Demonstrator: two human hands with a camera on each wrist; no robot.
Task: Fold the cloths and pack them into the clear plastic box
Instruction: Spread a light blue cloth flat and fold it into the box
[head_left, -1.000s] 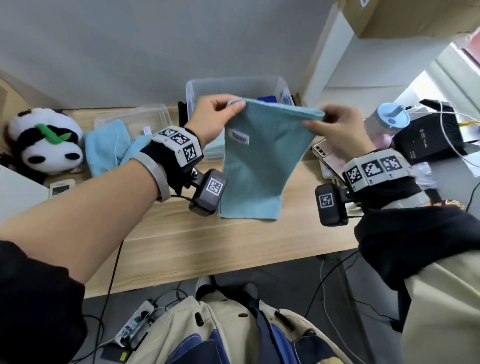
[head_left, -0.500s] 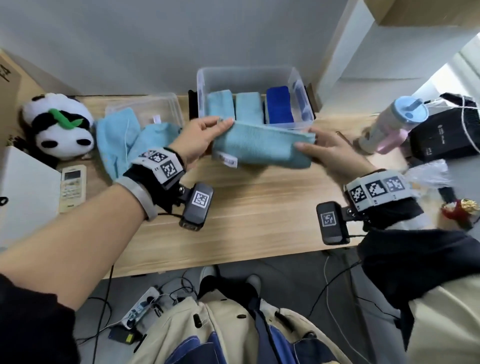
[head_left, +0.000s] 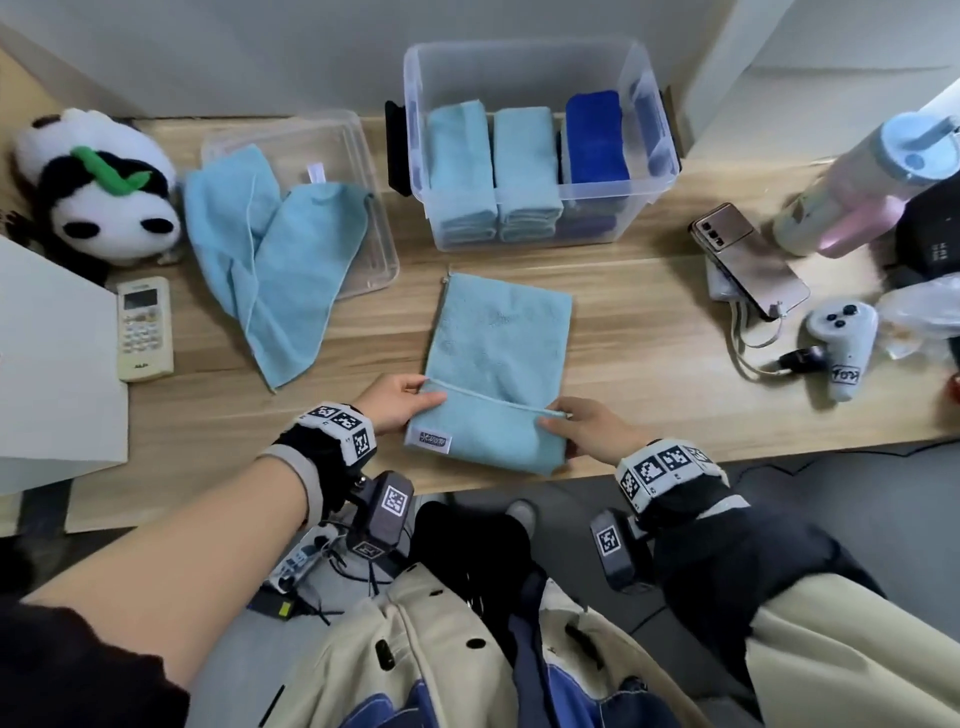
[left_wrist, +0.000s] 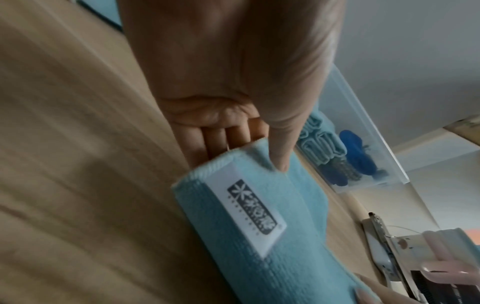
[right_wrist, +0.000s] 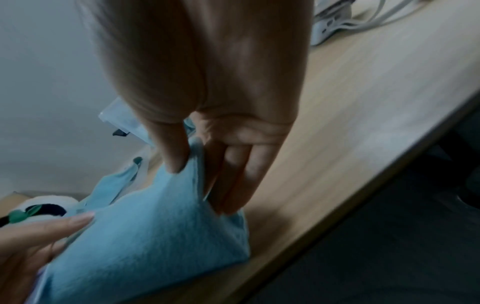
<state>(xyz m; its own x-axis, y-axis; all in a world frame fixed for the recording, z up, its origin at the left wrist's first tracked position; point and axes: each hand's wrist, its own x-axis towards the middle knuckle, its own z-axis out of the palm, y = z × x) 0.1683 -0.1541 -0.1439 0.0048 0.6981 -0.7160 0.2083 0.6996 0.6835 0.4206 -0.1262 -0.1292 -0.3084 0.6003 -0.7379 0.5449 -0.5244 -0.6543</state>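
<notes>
A light blue cloth (head_left: 498, 343) lies on the wooden desk, its near end folded over towards the far end, with a white label (head_left: 435, 440) on the flap. My left hand (head_left: 402, 402) pinches the flap's left corner (left_wrist: 259, 156). My right hand (head_left: 576, 423) pinches its right corner (right_wrist: 192, 164). Behind the cloth stands the clear plastic box (head_left: 649, 176) holding two stacks of folded light blue cloths (head_left: 462, 166) and a dark blue one (head_left: 595, 137). Two unfolded light blue cloths (head_left: 270, 254) lie at the left.
The box lid (head_left: 363, 171) lies under the loose cloths. A panda toy (head_left: 98, 187) and a remote (head_left: 143, 327) sit far left. At the right are a phone (head_left: 748, 257), a bottle (head_left: 857, 187) and a white controller (head_left: 844, 348). The desk's front edge runs just below my hands.
The cloth was held up in the air by its top corners; it now lies flat on the desk, and both hands have brought its near end over into a fold.
</notes>
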